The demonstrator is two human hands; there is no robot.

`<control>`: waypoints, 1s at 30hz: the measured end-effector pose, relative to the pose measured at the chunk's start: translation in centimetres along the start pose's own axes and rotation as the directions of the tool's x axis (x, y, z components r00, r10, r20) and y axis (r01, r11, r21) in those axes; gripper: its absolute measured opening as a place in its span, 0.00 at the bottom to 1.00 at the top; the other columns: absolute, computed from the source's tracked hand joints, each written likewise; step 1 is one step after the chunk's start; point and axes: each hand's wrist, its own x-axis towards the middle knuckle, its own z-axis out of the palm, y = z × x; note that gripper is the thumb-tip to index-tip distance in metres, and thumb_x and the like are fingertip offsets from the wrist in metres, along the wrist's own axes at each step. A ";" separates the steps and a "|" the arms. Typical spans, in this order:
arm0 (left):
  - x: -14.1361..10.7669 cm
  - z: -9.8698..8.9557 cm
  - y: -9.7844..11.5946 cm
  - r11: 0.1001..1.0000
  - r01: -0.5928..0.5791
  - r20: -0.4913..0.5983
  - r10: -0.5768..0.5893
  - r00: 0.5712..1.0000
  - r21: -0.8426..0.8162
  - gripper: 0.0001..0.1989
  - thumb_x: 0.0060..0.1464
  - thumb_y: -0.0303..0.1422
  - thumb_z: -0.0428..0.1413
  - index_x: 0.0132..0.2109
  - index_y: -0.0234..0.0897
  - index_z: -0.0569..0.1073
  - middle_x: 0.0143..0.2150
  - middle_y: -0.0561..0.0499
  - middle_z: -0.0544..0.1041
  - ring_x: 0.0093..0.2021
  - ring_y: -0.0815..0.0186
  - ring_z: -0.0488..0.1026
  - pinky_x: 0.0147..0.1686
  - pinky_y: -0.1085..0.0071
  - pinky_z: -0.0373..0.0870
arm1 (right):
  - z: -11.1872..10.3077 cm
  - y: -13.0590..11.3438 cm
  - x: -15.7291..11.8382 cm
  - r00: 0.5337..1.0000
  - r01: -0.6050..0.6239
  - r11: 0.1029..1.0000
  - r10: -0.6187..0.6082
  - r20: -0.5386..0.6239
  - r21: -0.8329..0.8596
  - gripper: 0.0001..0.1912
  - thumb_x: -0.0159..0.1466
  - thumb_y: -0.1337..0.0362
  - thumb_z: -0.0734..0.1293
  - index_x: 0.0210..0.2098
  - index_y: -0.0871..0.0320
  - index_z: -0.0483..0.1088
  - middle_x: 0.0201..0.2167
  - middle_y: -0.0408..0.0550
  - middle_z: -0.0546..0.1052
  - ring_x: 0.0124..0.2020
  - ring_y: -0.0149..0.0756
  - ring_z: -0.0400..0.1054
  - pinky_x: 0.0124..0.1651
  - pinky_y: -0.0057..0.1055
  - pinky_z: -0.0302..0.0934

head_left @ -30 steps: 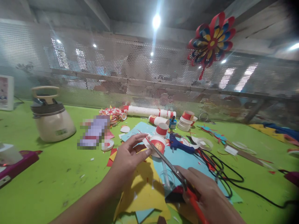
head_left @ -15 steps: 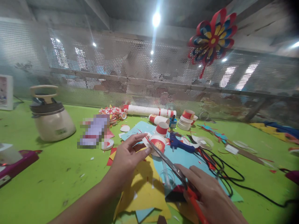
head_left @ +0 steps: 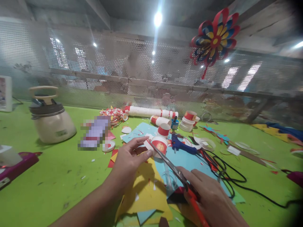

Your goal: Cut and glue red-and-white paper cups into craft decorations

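Your left hand pinches a small paper piece just left of the red-and-white cup, your landmark; your right hand grips the scissors, blades slanting up before it. The glue gun lies to its right.

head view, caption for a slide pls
Left hand pinches a white piece at the tips of red-handled scissors in the right hand.

On the table, the flask is placed at left, with the power strip set before it. The tube is laid behind the cups. The glue gun is set right of them. The scissors are held above the paper sheets.
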 end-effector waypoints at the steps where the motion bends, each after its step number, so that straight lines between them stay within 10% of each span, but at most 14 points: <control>1: 0.0 0.0 0.0 1.000 0.010 0.002 -0.010 1.000 0.006 0.22 0.43 0.31 0.66 0.48 0.36 0.75 0.43 0.44 0.79 0.40 0.60 0.75 0.43 0.63 0.70 | 0.0 0.0 0.0 1.000 0.008 1.000 -0.008 -0.015 0.000 0.25 0.61 0.71 0.63 0.58 0.60 0.63 0.31 0.50 0.71 0.31 0.42 0.69 0.32 0.37 0.64; 11: 0.4 -0.2 -0.1 0.998 -0.017 0.056 0.021 0.998 -0.068 0.23 0.43 0.32 0.66 0.48 0.36 0.73 0.47 0.42 0.77 0.44 0.57 0.75 0.45 0.60 0.70 | -0.7 0.6 0.3 0.999 -0.018 0.968 0.028 -0.036 0.249 0.22 0.65 0.71 0.58 0.58 0.57 0.61 0.36 0.51 0.70 0.37 0.41 0.68 0.40 0.39 0.65; 30: 0.3 -0.2 -0.3 1.000 -0.006 0.037 0.007 0.999 -0.017 0.22 0.44 0.31 0.66 0.48 0.36 0.73 0.43 0.44 0.78 0.44 0.57 0.75 0.45 0.60 0.70 | -0.2 0.4 -0.1 0.995 0.055 0.998 -0.057 -0.080 -0.030 0.29 0.57 0.72 0.66 0.58 0.60 0.62 0.32 0.49 0.69 0.30 0.40 0.68 0.29 0.35 0.64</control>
